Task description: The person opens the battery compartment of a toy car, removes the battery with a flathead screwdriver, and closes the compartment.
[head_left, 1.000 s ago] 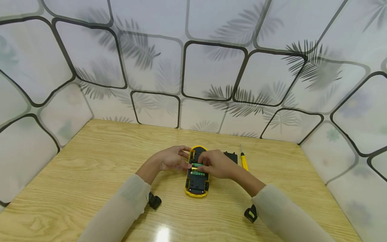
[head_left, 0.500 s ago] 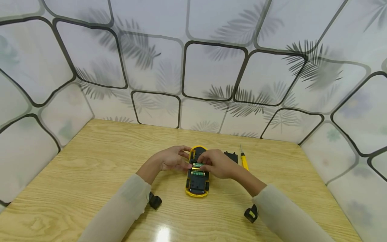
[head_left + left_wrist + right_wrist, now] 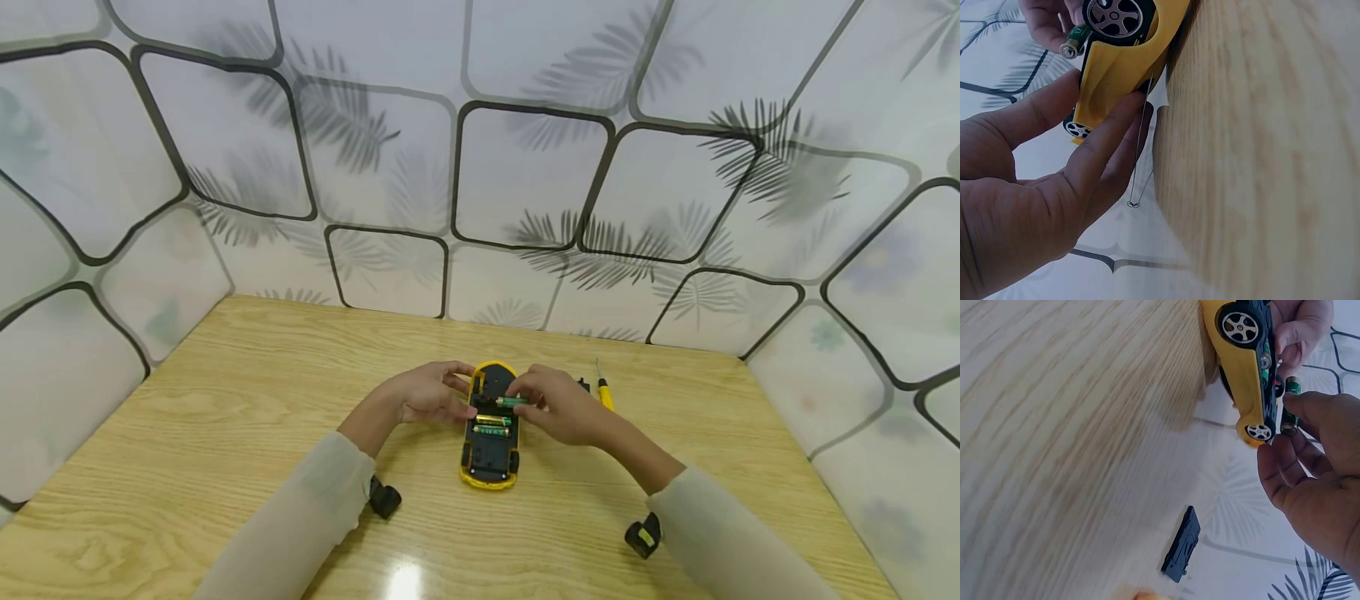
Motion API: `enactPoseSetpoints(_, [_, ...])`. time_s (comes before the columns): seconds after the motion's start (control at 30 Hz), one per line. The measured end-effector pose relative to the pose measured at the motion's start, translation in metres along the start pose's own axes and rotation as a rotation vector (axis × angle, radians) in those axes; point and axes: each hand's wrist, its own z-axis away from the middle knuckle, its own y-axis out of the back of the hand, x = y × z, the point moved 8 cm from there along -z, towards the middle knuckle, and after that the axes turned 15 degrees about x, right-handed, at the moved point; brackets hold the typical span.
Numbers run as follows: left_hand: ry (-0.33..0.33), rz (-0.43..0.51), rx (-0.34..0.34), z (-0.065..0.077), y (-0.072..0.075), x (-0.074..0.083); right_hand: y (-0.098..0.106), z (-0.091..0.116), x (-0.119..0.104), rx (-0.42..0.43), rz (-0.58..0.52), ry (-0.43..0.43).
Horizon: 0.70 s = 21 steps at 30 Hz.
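Note:
A yellow toy car [image 3: 491, 462] lies upside down on the wooden table, its black underside and open battery compartment facing up. My left hand [image 3: 431, 393] grips the car's left side, thumb at the underside's edge and fingers against the yellow body [image 3: 1110, 72] in the left wrist view. Between thumb and fingers, my right hand [image 3: 558, 406] pinches a green battery [image 3: 512, 402]. That battery [image 3: 1290, 406] is lifted clear of the car in the right wrist view. Two more batteries, one gold-looking [image 3: 492, 420] and one green [image 3: 491, 431], sit in the compartment.
Behind the right hand lies a black battery cover [image 3: 583, 384], mostly hidden in the head view. To its right is a yellow-handled screwdriver [image 3: 605, 396]. Black wrist cameras [image 3: 386, 500] hang below both sleeves. A patterned wall [image 3: 525, 183] borders the table's back.
My right hand has lifted the green battery nearest the far end out of the compartment and moved slightly right with it. My left hand has stayed on the car.

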Motion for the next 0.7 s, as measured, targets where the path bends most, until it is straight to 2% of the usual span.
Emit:
enactPoseSetpoints(0.2, [-0.010, -0.008, 0.012, 0.000, 0.000, 0.000, 0.011, 0.007, 0.009, 0.053, 0.021, 0.027])
enactPoseSetpoints(0.47, [-0.006, -0.010, 0.009, 0.001, 0.000, 0.000, 0.020, 0.016, 0.033, 0.060, 0.051, -0.064])
enactPoseSetpoints(0.7, [-0.006, -0.008, 0.006, 0.002, 0.000, 0.001, 0.024, 0.023, 0.051, 0.055, 0.129, -0.053])
